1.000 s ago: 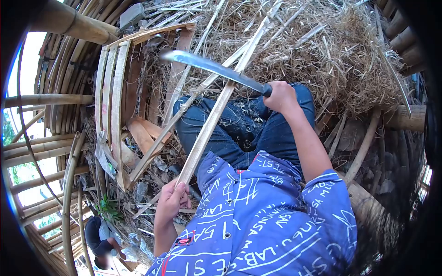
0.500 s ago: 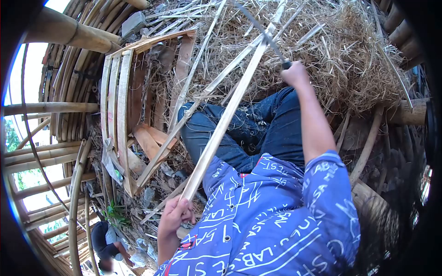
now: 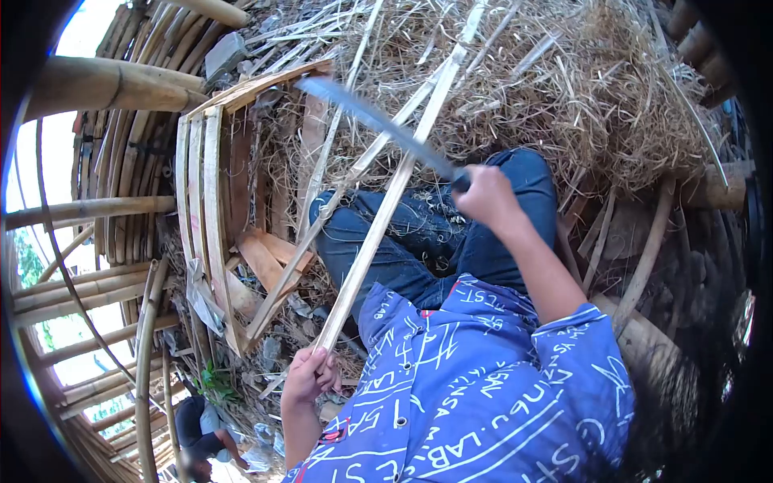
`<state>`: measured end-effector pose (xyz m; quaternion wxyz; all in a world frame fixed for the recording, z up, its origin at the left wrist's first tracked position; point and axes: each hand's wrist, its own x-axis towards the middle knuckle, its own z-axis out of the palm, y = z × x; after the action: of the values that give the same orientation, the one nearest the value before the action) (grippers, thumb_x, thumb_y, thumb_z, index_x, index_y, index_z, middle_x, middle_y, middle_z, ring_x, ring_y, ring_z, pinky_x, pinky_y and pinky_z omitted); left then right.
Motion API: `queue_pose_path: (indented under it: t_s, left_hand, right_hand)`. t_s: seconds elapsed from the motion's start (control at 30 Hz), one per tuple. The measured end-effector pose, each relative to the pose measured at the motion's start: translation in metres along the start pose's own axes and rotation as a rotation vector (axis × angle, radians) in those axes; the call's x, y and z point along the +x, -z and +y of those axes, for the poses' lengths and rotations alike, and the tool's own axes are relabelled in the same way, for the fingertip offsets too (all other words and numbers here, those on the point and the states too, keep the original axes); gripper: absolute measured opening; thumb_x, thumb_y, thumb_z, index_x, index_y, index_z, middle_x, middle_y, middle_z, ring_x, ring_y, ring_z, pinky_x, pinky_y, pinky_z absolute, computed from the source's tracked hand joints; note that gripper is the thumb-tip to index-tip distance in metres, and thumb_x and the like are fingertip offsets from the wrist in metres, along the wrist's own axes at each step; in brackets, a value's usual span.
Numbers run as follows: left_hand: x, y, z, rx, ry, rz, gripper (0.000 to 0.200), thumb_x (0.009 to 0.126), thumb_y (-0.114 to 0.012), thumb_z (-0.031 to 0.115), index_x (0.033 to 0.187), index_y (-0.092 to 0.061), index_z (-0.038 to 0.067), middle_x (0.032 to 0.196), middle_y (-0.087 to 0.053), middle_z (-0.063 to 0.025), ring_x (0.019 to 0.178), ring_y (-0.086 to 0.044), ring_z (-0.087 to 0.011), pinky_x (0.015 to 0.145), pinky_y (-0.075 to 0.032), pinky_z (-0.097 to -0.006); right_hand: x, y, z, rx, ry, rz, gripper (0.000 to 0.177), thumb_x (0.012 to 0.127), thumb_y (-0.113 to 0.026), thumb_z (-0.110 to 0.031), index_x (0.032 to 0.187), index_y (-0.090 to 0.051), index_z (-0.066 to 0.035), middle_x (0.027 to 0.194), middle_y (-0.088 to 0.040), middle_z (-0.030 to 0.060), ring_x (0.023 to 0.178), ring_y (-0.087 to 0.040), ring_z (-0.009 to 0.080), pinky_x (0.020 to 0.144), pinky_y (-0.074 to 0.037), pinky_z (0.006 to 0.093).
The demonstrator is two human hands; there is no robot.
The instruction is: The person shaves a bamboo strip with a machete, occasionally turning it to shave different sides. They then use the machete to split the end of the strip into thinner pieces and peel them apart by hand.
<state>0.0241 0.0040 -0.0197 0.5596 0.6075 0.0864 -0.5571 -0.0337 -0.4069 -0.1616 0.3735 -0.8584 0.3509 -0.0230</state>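
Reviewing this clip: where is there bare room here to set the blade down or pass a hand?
Little. The barest patch is the dark ground right of the right hand gripping the machete, below the shavings pile, though slats cross it. Left of the bamboo strip, the wooden frame and scraps crowd everything.

White lettering runs at all angles across a person's blue shirt (image 3: 483, 386); the fragments "LAB", "SA", "SH" and "ST" can be read, while the rest is too skewed to make out.
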Motion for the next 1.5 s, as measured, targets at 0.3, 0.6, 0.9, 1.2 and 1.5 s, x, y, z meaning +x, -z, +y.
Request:
queue_pose_path:
  t_s: [0.3,0.6,0.9,1.2,1.5]
  left_hand:
    - [0.001,-0.006,0.004,0.023,-0.013,0.045,0.035,0.1,-0.045,0.029,0.078,-0.05,0.003,0.045,-0.038,-0.0002,0.034,-0.038,-0.0126,0.046,-0.048,-0.0314]
    - [0.003,-0.007,-0.004,0.075,-0.026,0.002,0.034,0.1,-0.046,0.029,0.077,-0.05,0.004,0.046,-0.038,0.0009,0.036,-0.038,-0.0118,0.047,-0.048,-0.0307]
    - [-0.01,-0.023,0.013,0.559,-0.217,0.349,0.029,0.098,-0.052,0.017,0.079,-0.059,-0.003,0.052,-0.051,-0.0008,0.047,-0.052,-0.0068,0.046,-0.043,-0.0234]
    - [-0.018,-0.032,0.011,0.834,-0.247,0.387,0.024,0.095,-0.055,0.016,0.079,-0.06,-0.002,0.056,-0.059,-0.0076,0.053,-0.063,-0.0137,0.048,-0.045,-0.0272]
    - [-0.024,-0.032,0.018,0.963,-0.341,0.467,0.022,0.092,-0.057,0.014,0.077,-0.06,-0.001,0.057,-0.061,-0.0102,0.051,-0.063,-0.019,0.048,-0.045,-0.0311]
  right_hand:
    - [-0.01,-0.029,-0.013,-0.122,0.422,-0.048,0.026,0.062,-0.072,-0.032,0.072,-0.064,-0.009,0.07,-0.066,0.0154,0.072,-0.067,0.0347,0.068,-0.054,0.0459]
    - [0.089,0.015,0.03,-0.022,-0.232,0.09,0.03,0.072,-0.063,-0.021,0.087,-0.069,0.004,0.091,-0.067,0.0283,0.09,-0.066,0.0401,0.083,-0.053,0.0448]
    - [0.0,0.014,-0.023,-0.051,0.119,-0.109,0.025,0.071,-0.065,-0.025,0.08,-0.068,-0.001,0.08,-0.067,0.0243,0.08,-0.066,0.041,0.077,-0.054,0.0473]
    - [0.029,0.046,-0.007,-0.302,0.024,-0.031,0.026,0.067,-0.068,-0.025,0.083,-0.069,-0.003,0.086,-0.069,0.0207,0.086,-0.068,0.0365,0.08,-0.054,0.0448]
    - [0.0,0.062,-0.033,-0.291,0.11,-0.028,0.02,0.07,-0.064,-0.024,0.08,-0.069,-0.008,0.079,-0.068,0.0196,0.081,-0.066,0.0375,0.078,-0.053,0.047]
